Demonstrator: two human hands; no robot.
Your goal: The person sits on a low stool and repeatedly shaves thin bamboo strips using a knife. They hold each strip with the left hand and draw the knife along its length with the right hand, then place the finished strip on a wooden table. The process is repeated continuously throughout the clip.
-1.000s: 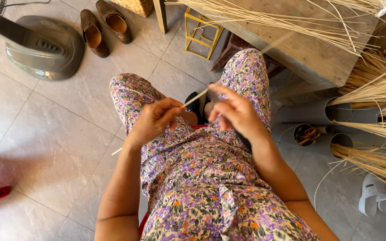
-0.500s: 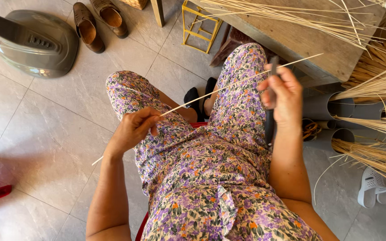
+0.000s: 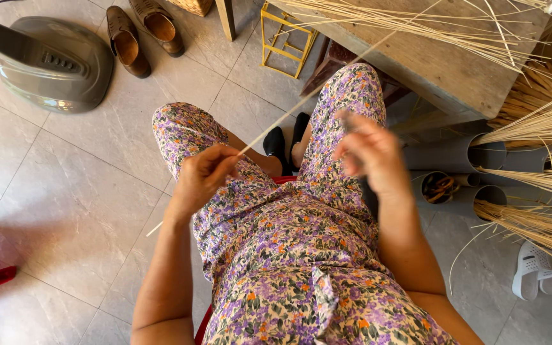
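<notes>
A long thin pale reed strip [image 3: 301, 105] runs on a slant from beside my left knee up towards the wooden table. My left hand [image 3: 202, 176] pinches it over my lap, fingers closed on it. My right hand [image 3: 368, 153] is blurred with motion above my right thigh, just right of the strip. It is closed around a dark slim tool [image 3: 347, 120] whose end shows above the fingers. I sit in floral purple trousers [image 3: 289, 243].
A wooden table [image 3: 442, 70] strewn with reed strips stands ahead on the right. Grey tubes [image 3: 480, 150] holding reed bundles stand at the right. A grey fan base [image 3: 55, 64], brown shoes [image 3: 138, 29], a yellow wire frame [image 3: 285, 32] and a white sandal [image 3: 535, 268] lie on the tiled floor.
My right hand swept out to the right along the strip, then came back down and left towards my lap. My left hand has kept its pinch on the strip, almost still.
</notes>
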